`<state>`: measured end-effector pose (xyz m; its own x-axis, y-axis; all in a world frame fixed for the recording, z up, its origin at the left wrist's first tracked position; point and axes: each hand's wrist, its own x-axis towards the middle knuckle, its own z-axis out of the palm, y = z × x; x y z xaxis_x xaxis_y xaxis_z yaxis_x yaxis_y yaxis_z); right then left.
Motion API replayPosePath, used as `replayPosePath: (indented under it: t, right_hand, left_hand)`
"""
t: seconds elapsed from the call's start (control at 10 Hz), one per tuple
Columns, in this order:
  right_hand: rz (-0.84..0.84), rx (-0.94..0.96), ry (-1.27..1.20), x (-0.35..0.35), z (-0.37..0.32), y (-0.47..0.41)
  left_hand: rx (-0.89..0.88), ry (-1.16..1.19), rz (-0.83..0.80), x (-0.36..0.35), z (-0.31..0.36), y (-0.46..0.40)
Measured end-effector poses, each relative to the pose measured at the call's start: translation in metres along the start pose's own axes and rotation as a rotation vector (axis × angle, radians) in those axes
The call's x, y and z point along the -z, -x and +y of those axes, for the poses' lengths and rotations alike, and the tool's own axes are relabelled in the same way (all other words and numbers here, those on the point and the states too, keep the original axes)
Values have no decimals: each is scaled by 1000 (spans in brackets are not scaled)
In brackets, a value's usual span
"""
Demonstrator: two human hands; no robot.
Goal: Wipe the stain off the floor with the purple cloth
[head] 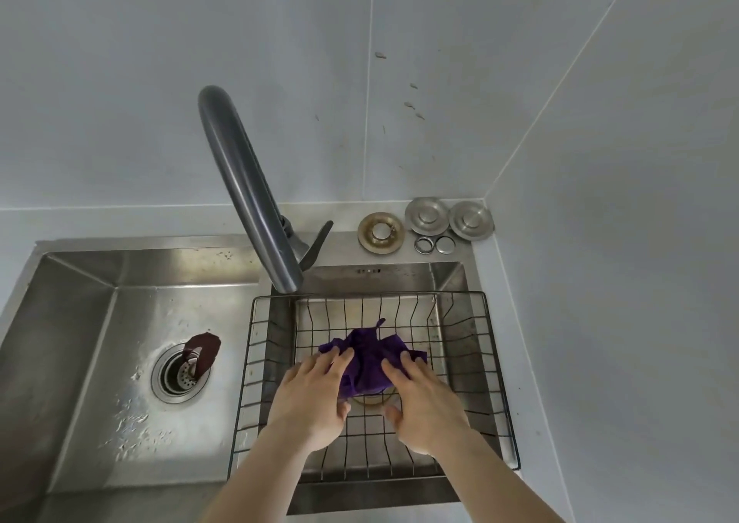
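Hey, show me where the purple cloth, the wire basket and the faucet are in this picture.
purple cloth (pixel 370 356): head view, on the bunched middle between the two hands.
wire basket (pixel 494 346): head view, on its right rim wire.
faucet (pixel 244 186): head view, on the middle of the grey spout.

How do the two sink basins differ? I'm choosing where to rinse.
The left basin is larger and bare, its drain exposed with a brown scrap; the right basin is smaller and holds a wire basket with the purple cloth. Both are stainless steel.
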<state>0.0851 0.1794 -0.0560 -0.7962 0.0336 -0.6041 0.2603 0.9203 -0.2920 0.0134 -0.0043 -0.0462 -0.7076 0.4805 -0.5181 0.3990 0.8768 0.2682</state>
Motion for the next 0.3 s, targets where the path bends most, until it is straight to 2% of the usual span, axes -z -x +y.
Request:
replayPosePath:
  t: [0.3]
  right_hand:
    - [75, -33, -51, 27, -14, 30]
  left_hand:
    - [-35, 11, 132, 32, -4, 34]
